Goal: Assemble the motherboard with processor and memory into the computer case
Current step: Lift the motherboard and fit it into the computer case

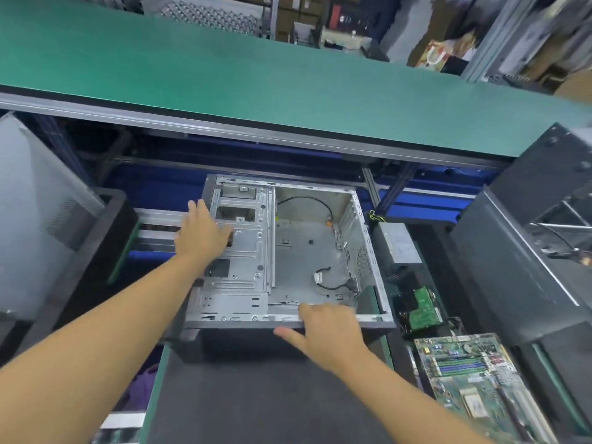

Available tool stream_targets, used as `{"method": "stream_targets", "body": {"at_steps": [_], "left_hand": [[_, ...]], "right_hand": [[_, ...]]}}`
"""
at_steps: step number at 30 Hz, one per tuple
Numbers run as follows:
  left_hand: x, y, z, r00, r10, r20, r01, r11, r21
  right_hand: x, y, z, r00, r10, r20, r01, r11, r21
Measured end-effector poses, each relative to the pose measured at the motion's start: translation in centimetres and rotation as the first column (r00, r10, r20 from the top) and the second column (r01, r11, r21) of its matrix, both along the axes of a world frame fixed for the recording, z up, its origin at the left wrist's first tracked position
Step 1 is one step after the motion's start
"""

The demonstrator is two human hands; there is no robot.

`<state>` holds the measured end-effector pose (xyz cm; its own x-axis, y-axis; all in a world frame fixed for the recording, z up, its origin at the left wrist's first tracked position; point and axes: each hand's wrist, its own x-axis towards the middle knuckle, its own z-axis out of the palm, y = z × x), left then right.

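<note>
- Your left hand [201,232] lay flat on the drive cage [246,245] at centre-left, fingers straight and loosely spread, gripping nothing. A hard push there could have skidded the computer case [301,257] across the black mat [256,395].
- Your right hand [330,334] sat on the near rim [243,323] at lower centre, fingers bent over the edge, thumb stuck out to the left. With the blur, I couldn't tell whether it truly clamped the metal. A bare sheet edge like that could have nicked your fingers.
- The motherboard [474,379] lay at the lower right of the frame, well apart from the case and not yet in.
- A black cable [307,200] and a white-plug lead [323,278] lay loose in the open bay. A board lowered onto them would likely have pinched them or seated crooked.
</note>
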<state>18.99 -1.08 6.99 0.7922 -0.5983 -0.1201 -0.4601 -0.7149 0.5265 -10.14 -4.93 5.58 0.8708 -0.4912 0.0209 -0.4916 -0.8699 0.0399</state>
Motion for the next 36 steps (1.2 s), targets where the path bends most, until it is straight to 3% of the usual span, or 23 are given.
{"method": "stream_targets", "body": {"at_steps": [3, 7, 10, 12, 15, 18, 20, 22, 27, 30, 36], "left_hand": [[-2.3, 1.5, 0.0, 0.978, -0.140, 0.155, 0.096, 0.960, 0.264], [-4.1, 3.3, 0.6, 0.970, -0.215, 0.113, 0.151, 0.898, 0.412], [-4.7, 4.3, 1.2, 0.975, -0.221, -0.014, 0.202, 0.865, 0.460], [-4.9, 5.0, 1.3, 0.970, -0.228, -0.080, 0.239, 0.857, 0.457], [-4.7, 6.5, 0.9, 0.983, -0.176, -0.061, 0.184, 0.870, 0.457], [-4.3, 7.9, 0.5, 0.996, -0.065, 0.057, 0.035, 0.906, 0.421], [-4.0, 8.5, 0.4, 0.991, 0.050, 0.127, -0.096, 0.919, 0.382], [-3.9, 8.5, 0.4, 0.978, 0.167, 0.125, -0.199, 0.926, 0.321], [-4.5, 7.5, 0.2, 0.952, 0.275, 0.137, -0.291, 0.950, 0.113], [-4.9, 6.9, -0.8, 0.952, 0.229, 0.201, -0.272, 0.936, 0.223], [-2.6, 4.8, -1.6, 0.962, -0.007, 0.273, -0.105, 0.914, 0.392]], "right_hand": [[2.1, 3.7, -0.1, 0.998, -0.051, -0.035, 0.054, 0.994, 0.100], [6.2, 7.0, 0.0, 0.994, -0.044, -0.103, 0.067, 0.971, 0.229], [9.5, 8.4, 0.8, 0.993, -0.015, -0.121, 0.056, 0.938, 0.342], [11.3, 8.6, 1.7, 0.988, 0.035, -0.151, 0.046, 0.864, 0.501], [12.8, 4.8, 3.5, 0.966, 0.121, -0.227, 0.062, 0.748, 0.661], [12.6, -3.5, 4.8, 0.993, -0.055, -0.106, 0.100, 0.869, 0.485], [12.2, -9.3, 5.0, 0.978, -0.210, 0.014, 0.204, 0.962, 0.181], [11.8, -13.7, 4.6, 0.952, -0.302, -0.044, 0.303, 0.953, 0.026], [11.3, -19.1, 2.2, 0.894, -0.353, -0.275, 0.390, 0.916, 0.095], [10.6, -19.8, 1.6, 0.936, -0.298, -0.186, 0.323, 0.939, 0.120], [6.5, -19.6, 0.9, 0.926, -0.344, -0.154, 0.346, 0.938, -0.013]]}}
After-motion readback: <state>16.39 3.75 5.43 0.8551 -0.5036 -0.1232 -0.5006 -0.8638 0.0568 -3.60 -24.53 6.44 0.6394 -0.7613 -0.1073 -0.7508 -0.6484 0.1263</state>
